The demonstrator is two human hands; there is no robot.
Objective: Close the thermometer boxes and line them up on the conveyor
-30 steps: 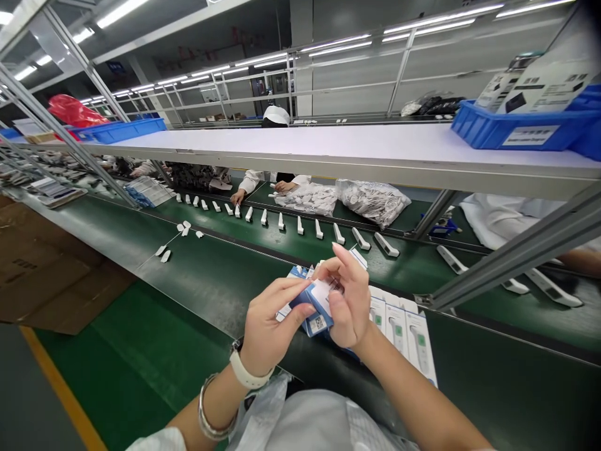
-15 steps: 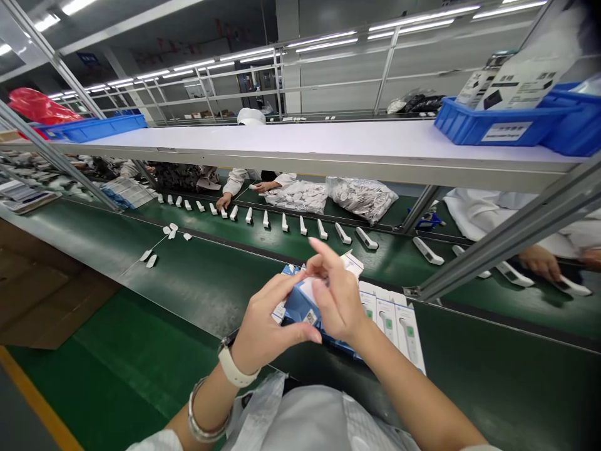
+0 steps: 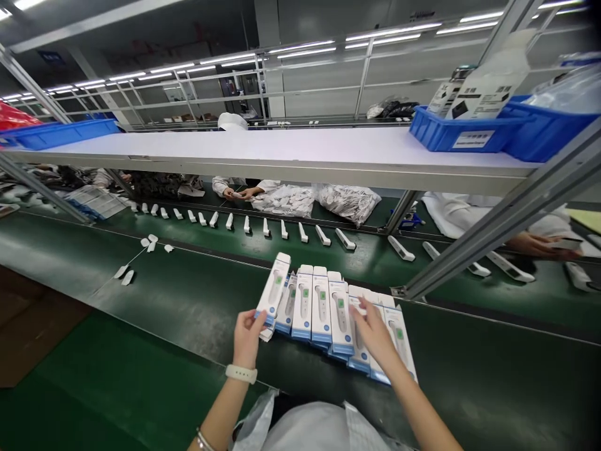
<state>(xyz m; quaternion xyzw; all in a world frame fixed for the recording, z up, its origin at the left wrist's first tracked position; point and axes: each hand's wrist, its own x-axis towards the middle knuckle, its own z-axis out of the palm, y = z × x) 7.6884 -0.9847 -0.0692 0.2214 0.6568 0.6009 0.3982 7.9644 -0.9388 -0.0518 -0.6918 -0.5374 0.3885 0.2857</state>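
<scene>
My left hand (image 3: 248, 335) is closed on the lower end of a white-and-blue carton (image 3: 274, 285), thumb on its front. The carton is tilted and printed with a slim white device with a green display. Immediately right of it, a row of matching cartons (image 3: 322, 304) leans overlapped on the dark green belt. My right hand (image 3: 374, 329) rests over the right part of this row, fingers apart, fingertips touching a carton there. It partly hides the cartons beneath.
White handheld devices (image 3: 284, 229) stand in a line on the belt beyond. Loose white pieces (image 3: 126, 275) lie to the left. A shelf (image 3: 263, 147) crosses overhead, bearing blue bins (image 3: 457, 134). A metal post (image 3: 498, 213) slants at right. Co-workers' hands (image 3: 241, 193) work across the belt.
My hands have moved apart from a blue-ended carton between them. The left now holds a carton at the row's left end; the right has moved onto the row. The view has shifted.
</scene>
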